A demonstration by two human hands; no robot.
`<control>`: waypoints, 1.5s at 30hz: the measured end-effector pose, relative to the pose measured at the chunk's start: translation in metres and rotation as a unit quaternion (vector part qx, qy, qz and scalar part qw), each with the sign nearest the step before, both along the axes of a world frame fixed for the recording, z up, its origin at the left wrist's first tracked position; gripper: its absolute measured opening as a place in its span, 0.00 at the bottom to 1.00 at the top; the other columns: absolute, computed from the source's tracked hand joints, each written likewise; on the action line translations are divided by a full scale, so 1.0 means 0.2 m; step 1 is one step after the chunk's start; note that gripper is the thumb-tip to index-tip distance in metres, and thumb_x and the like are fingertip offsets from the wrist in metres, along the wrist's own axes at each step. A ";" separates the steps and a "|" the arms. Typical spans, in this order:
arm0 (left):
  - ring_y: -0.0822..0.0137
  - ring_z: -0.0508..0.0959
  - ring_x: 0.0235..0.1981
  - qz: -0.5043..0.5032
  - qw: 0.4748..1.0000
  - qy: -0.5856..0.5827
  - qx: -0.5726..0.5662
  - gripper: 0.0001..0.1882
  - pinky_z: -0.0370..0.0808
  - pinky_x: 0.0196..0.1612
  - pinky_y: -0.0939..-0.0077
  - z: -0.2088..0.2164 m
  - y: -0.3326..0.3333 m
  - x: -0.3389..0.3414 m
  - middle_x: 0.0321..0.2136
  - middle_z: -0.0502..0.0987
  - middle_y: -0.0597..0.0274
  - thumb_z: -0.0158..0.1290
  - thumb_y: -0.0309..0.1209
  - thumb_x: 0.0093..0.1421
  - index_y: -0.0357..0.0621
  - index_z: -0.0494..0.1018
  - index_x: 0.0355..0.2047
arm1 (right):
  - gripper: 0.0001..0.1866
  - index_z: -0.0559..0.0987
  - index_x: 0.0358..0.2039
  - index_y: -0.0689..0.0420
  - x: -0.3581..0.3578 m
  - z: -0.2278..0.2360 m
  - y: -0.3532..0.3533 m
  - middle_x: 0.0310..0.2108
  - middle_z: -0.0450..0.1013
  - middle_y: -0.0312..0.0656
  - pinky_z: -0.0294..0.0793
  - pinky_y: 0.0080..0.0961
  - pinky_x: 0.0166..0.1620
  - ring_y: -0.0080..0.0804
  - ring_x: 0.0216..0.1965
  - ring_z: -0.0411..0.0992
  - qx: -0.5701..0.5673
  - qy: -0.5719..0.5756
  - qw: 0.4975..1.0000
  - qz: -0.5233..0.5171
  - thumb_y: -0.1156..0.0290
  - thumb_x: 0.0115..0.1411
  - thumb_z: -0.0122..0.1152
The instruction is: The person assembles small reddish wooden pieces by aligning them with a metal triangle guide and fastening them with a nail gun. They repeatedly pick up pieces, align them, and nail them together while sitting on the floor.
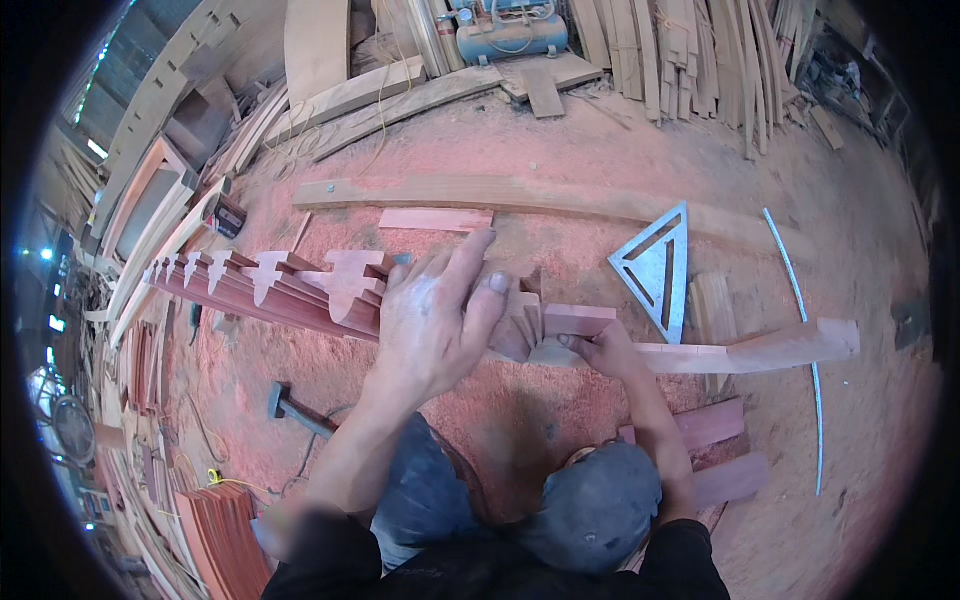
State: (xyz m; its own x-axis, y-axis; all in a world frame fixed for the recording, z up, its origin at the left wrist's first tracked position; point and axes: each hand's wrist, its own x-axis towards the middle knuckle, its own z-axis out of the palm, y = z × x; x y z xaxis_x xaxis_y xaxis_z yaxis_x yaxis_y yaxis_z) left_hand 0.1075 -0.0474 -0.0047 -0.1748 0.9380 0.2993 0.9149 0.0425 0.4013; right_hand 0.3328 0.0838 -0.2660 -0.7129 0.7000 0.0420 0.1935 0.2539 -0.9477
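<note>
A long reddish wooden beam with a row of notched, profiled pieces [355, 290] along it runs across in front of me from the far left. Over its middle lies my left hand [435, 315], back upward, fingers stretched out and the thumb apart. Just right of it are stepped, angled wood ends [518, 322]. My right hand [606, 352] pinches a small pinkish wooden block [580, 320] against the beam, the thumb on its near side; its other fingers are partly hidden. Beyond that hand the beam continues into a pale, shaped end [795, 345].
A metal triangle square [655, 270] lies beyond the beam, with a thin metal strip [800, 310] further right. A hammer [290, 405] rests near my left knee. Wood offcuts [710, 425] lie by my right arm. Planks and a blue compressor [512, 38] stand at the back.
</note>
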 end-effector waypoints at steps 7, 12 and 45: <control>0.40 0.80 0.55 -0.044 0.997 0.060 0.035 0.23 0.73 0.56 0.49 0.00 0.00 -0.01 0.47 0.83 0.41 0.49 0.37 0.75 0.35 0.75 0.63 | 0.16 0.89 0.51 0.62 -0.08 0.05 -0.02 0.42 0.88 0.37 0.82 0.28 0.50 0.22 0.44 0.82 -0.134 0.174 0.975 -0.038 0.70 0.66 0.78; 0.41 0.79 0.56 -0.121 0.986 -0.048 -0.100 0.21 0.76 0.58 0.53 0.12 0.08 -0.07 0.51 0.80 0.38 0.53 0.35 0.72 0.32 0.77 0.58 | 0.16 0.89 0.51 0.63 -0.12 0.12 -0.05 0.44 0.87 0.37 0.81 0.26 0.52 0.22 0.46 0.82 -0.131 0.234 0.961 -0.075 0.71 0.65 0.78; 0.45 0.84 0.41 -0.219 0.971 0.046 -0.088 0.11 0.79 0.41 0.51 0.12 0.22 0.07 0.38 0.81 0.53 0.63 0.34 0.63 0.43 0.82 0.43 | 0.22 0.83 0.60 0.65 -0.29 -0.04 0.41 0.55 0.83 0.48 0.79 0.34 0.57 0.32 0.54 0.81 -0.197 -0.107 0.943 0.244 0.67 0.70 0.62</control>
